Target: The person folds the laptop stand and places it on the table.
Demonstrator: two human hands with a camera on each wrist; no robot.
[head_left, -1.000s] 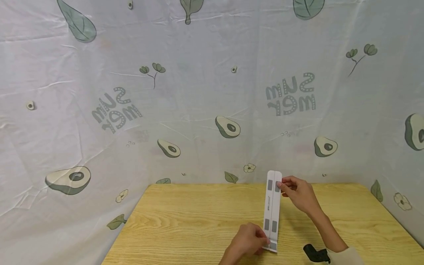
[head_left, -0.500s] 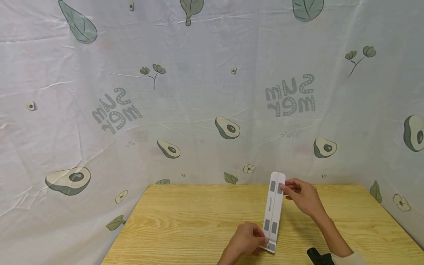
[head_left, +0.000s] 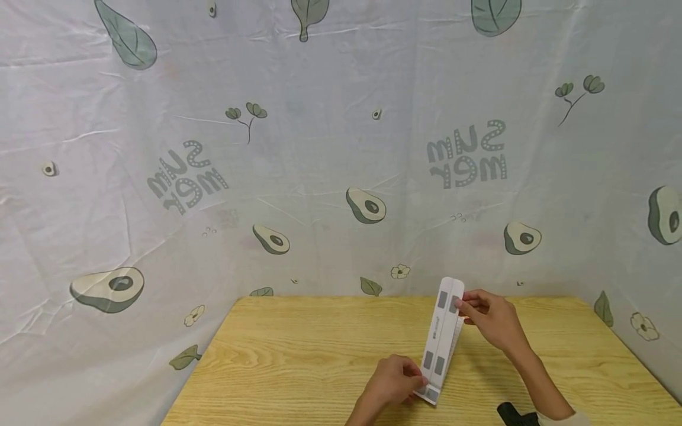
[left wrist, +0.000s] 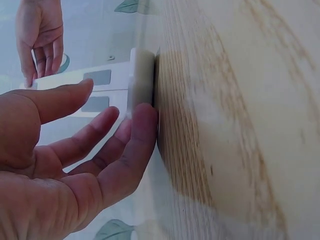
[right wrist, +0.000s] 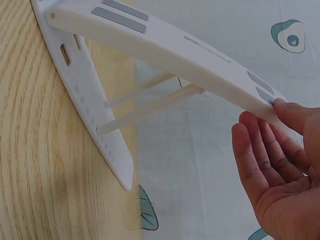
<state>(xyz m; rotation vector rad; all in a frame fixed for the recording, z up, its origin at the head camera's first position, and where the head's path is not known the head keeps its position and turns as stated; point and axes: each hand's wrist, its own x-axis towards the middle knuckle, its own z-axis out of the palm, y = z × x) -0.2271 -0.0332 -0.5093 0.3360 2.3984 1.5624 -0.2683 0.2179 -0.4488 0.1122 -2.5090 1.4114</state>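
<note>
A white folding laptop stand (head_left: 440,337) with grey pads stands tilted on the wooden table (head_left: 298,349). Its upper plate is lifted from its base, with two thin struts (right wrist: 150,110) between them in the right wrist view. My right hand (head_left: 492,316) pinches the raised far end by its right edge, thumb over a grey pad. Down at the near end, my left hand (head_left: 393,381) holds the stand loosely, thumb over the top face and fingers along the left side. One left fingertip (left wrist: 145,114) is right at the lip (left wrist: 142,75) near the tabletop.
A black curved object (head_left: 517,415) sits by the right forearm at the lower edge of the head view. Behind the table hangs a pale sheet (head_left: 319,148) printed with avocados and leaves, which also runs along both sides.
The stand's far end has shifted right with my right hand, its near end slightly left with my left hand. The stand leans more, and its side and underside parts now show.
</note>
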